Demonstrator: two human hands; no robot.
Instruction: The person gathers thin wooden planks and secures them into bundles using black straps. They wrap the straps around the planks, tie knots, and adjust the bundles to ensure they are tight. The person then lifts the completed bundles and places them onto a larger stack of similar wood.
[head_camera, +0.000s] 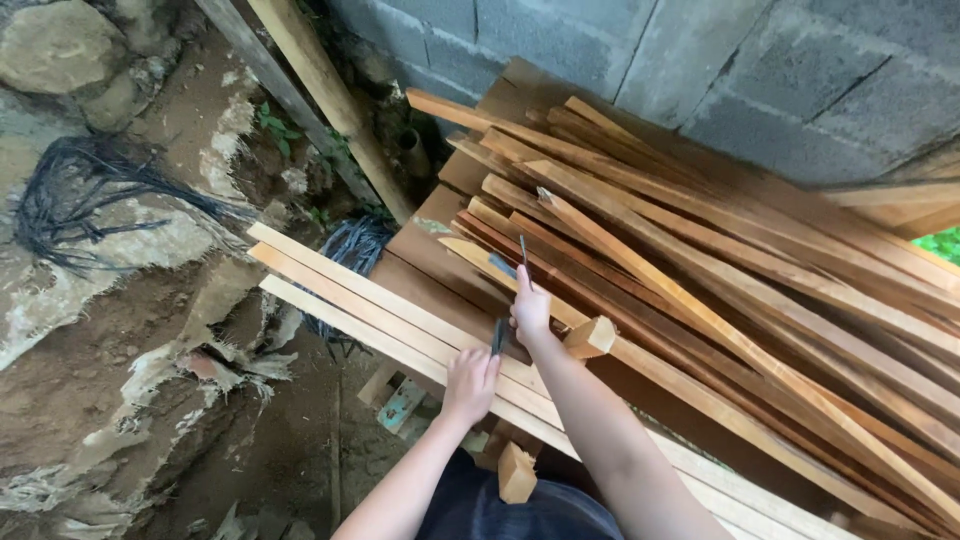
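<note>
The right hand (530, 308) reaches out over the pale planks (400, 310), fingers closed about a thin dark nail (522, 250) that stands up from its fingertips; a second dark sliver lies just beyond it, too small to tell what it is. The left hand (470, 385) rests on the near edge of those same planks, curled round a short dark tool or pin (497, 337), of which only a stub shows.

The nail looks light, stiff and smooth, easy to lose from a loose pinch; I judge it best held low on the shank, near the wood, between thumb and forefinger. The planks look long, stiff and fairly light each, rough-sawn and likely splintery, so they are safer taken by the flat faces than by the edges.

Beyond the planks, toward the grey block wall (700, 60), lies a loose heap of reddish wooden strips (720, 290). Just right of the planks' near end sits a small wood block (590, 337). Left of the planks the earth bank carries a tangle of black wire (80, 200).
</note>
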